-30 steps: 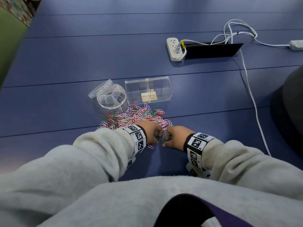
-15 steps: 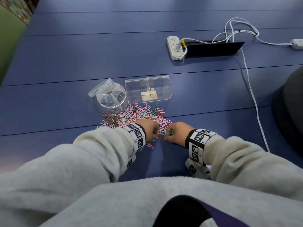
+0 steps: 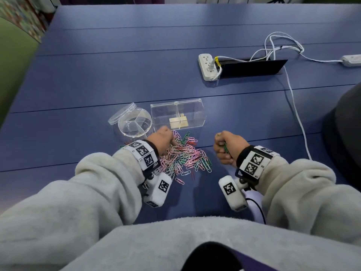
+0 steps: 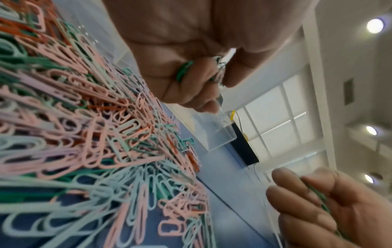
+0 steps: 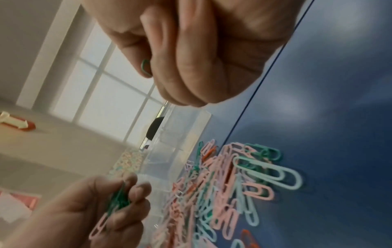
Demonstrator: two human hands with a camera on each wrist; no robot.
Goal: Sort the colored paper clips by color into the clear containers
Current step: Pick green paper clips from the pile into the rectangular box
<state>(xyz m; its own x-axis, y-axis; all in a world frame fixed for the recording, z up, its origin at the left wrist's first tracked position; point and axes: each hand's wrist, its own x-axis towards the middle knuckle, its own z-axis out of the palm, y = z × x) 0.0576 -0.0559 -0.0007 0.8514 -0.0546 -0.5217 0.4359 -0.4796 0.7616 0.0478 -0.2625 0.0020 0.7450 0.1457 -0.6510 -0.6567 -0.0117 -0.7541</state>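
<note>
2 hands point(image 3: 163, 140) point(image 3: 227, 146) now farther apart

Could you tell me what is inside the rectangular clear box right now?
Inside the rectangular box, only small wooden blocks astride its divider; no paper clips visible there.

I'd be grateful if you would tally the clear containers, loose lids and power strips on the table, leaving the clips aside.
Clear containers: 2, the round container and the rectangular container
Loose lid: 1
Power strips: 2
Total: 5
</note>
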